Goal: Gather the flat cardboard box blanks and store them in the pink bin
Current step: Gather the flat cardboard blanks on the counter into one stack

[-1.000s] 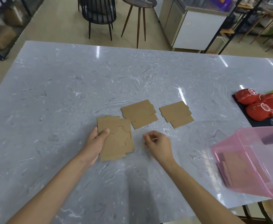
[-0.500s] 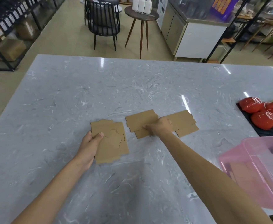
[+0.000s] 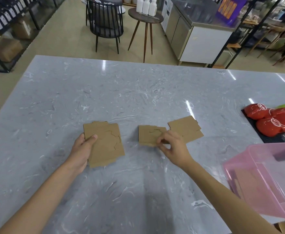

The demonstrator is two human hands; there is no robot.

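My left hand [image 3: 81,151] grips a small stack of flat brown cardboard blanks [image 3: 105,143] by its left edge, thumb on top. My right hand [image 3: 173,148] pinches the near right corner of a second blank [image 3: 148,135], which is lifted slightly off the grey marble table [image 3: 138,92]. A third blank [image 3: 186,128] lies flat just right of it. The translucent pink bin [image 3: 273,179] stands at the table's near right corner, with brown cardboard showing through its wall.
Red glossy bowls [image 3: 273,119] sit on a black mat at the right table edge, behind the bin. Beyond the far table edge are a black chair [image 3: 105,22], a round side table [image 3: 145,16] with white bottles and a steel counter.
My right hand reached forward to the middle blank, took its corner and pulled it back toward me, flipped so its cut lines show. My left hand kept hold of its stack.
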